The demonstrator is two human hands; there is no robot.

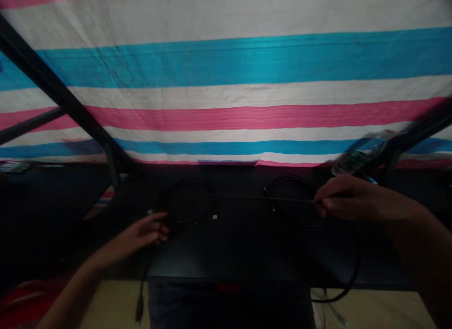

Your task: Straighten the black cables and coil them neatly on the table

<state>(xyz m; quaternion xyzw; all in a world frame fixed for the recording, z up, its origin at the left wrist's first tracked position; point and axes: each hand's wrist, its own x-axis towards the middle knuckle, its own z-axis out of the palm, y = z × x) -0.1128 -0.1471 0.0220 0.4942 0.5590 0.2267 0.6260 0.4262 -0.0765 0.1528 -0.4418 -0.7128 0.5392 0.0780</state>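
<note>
A black cable (261,197) is stretched across the middle, above a black table (240,244). My right hand (339,197) pinches it between thumb and fingers, and a loop of it hangs below that hand past the table's front edge. My left hand (151,230) has curled fingers at the left, apparently closed on the cable's other part; a dark plug (140,310) dangles beneath it. Behind lie two coiled cables: the left coil (213,206) with a small pale connector (214,217), the right coil (307,225) partly behind my right hand. Dimness hides detail at the fingertips.
A clear plastic bottle (362,152) leans at the back right. Dark metal bars (63,93) slant up on both sides. Striped sheeting (233,117) hangs behind the table. Loose thin wires (332,310) show below the front edge, and red fabric (28,296) lies at lower left.
</note>
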